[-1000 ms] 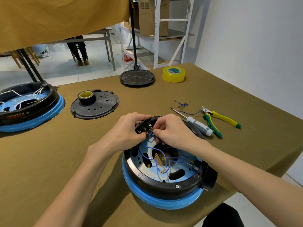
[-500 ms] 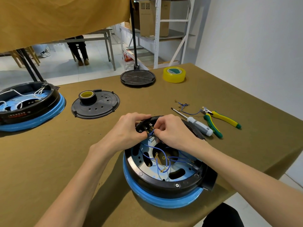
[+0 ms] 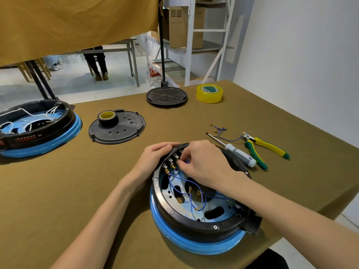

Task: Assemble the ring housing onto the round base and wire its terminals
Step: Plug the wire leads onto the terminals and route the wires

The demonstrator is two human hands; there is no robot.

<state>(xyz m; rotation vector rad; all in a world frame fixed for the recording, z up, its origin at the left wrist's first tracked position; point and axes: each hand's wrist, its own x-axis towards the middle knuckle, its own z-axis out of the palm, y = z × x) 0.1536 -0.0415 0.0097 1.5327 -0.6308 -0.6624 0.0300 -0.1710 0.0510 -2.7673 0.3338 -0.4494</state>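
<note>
Housing (image 3: 194, 224) tilted since; left hand (image 3: 155, 158) now grips rim.

No text is legible. Faint lettering on the green pliers handle (image 3: 256, 157), beside the screwdriver, is too small to read. Red and white markings on the second housing's black wall (image 3: 27, 138) and printed panels on the cardboard box (image 3: 177, 26) are blurred.
</note>
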